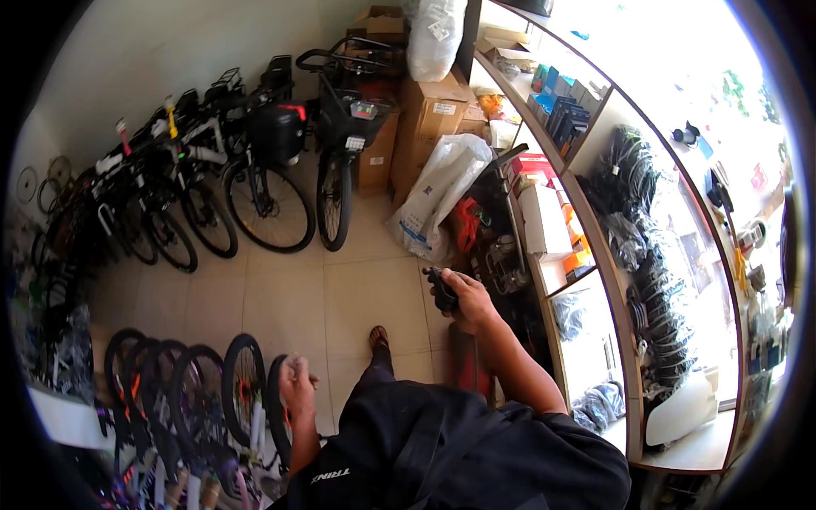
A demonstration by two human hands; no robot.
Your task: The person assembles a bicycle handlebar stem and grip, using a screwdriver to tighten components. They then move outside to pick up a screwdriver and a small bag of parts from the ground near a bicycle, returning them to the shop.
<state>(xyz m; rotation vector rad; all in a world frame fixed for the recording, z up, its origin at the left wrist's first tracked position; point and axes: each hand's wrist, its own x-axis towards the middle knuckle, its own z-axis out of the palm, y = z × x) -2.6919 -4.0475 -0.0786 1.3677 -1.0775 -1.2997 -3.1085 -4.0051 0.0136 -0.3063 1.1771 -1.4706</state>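
Note:
In front of my body, on the right, my right hand [463, 299] is closed around a small black device [444, 294]. It looks like a compact bike part with knobby edges, but I cannot make out its exact kind. My left hand [297, 391] is lower and to the left, beside the tyre of the nearest front-row bicycle. Its fingers are curled in, and a pale patch shows at the fingertips. Whatever they hold, if anything, is too small to name.
Parked bicycles [268, 208] line the back left, with another row of wheels [242, 391] at lower left. Cardboard boxes [425, 115] and a white plastic sack [442, 191] stand ahead. Along the right runs a shelf unit [586, 225] with boxes and wrapped black tubing [667, 297].

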